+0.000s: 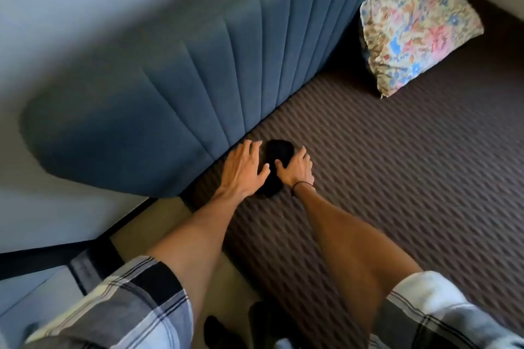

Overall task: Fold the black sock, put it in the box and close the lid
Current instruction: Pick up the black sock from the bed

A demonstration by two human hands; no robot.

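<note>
The black sock (279,160) lies on the bed (397,178), close to the blue headboard (175,110), as a soft, matte, rounded dark bundle whose far end forms a blunt curve and whose near end trails toward the wrists. The left hand (243,170) lies flat with fingers spread, its thumb touching the sock's left edge and its fingertips almost at the headboard's base. The right hand (296,168) presses on the sock's right side, fingers curled over the cloth and thumb laid across it; a thin dark band (303,185) circles that wrist. The bed cover is brown with a raised, wavy ribbed weave running in diagonal rows. The headboard is padded fabric stitched into vertical channels, with a rounded left corner. To the right of the hands the cover stretches wide and bare; at the far right a floral pillow (416,28) with a crinkled surface leans near the headboard. Both forearms emerge from short plaid sleeves (136,306).
</note>
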